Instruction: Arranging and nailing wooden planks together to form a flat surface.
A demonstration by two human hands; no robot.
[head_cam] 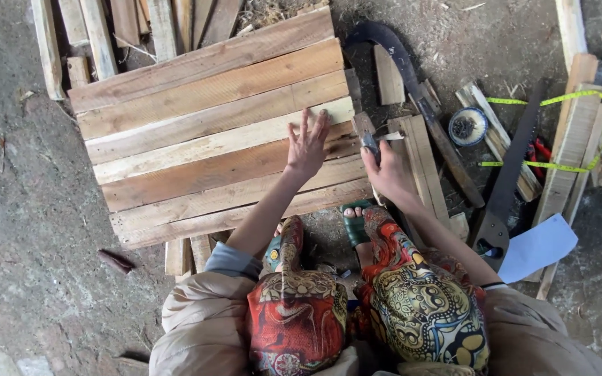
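Observation:
A panel of several wooden planks (203,125) lies on the ground in front of me. My left hand (308,146) rests flat on it near its right edge, fingers spread. My right hand (383,170) grips a hammer (369,139) by the handle, its head just off the panel's right edge beside a short wooden block (412,150). My knees in patterned trousers fill the bottom of the view.
A long curved blade (412,90) and a hand saw (510,181) lie to the right. A small round tin of nails (467,126), a yellow tape measure (566,132), a blue paper sheet (538,245) and loose wood slats (99,35) surround the panel.

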